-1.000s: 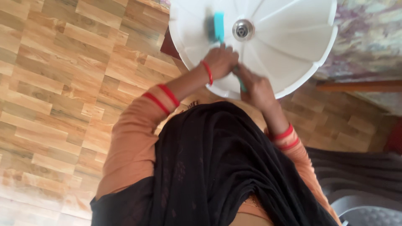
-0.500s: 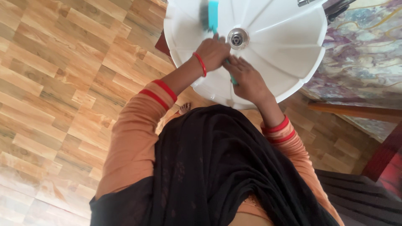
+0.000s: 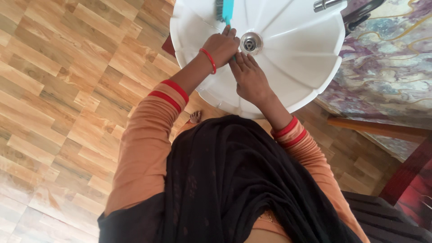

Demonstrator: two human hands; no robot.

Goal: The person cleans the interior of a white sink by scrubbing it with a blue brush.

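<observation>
**Two hands on a brush handle inside a white basin**

The left hand [image 3: 221, 46] is closed in a fist around the teal handle of a scrubbing brush [image 3: 225, 10]; the fingers wrap the shaft and a red bangle [image 3: 208, 60] circles the wrist just behind the fist. The brush head lies beyond the left knuckles, away from the body, its dark bristles turned to the left against the inner wall of the white washbasin [image 3: 288, 49], close to the far rim at the top edge of the view. The handle runs back from the head, through the left fist, and a short length of teal shows between the two hands. The right hand [image 3: 249, 77] lies immediately beside and touching the left, palm down, fingers pointing away from the body; it covers the near end of the handle, though whether its fingers actually clamp the shaft cannot be told from this angle. The metal drain [image 3: 250, 42] sits just to the right of the left fist and just beyond the right fingertips. A chrome tap [image 3: 327, 4] stands well to the right of both hands at the basin's far rim. Wood-pattern flooring [image 3: 67, 90] lies below the basin, to the left of the grip.
</observation>
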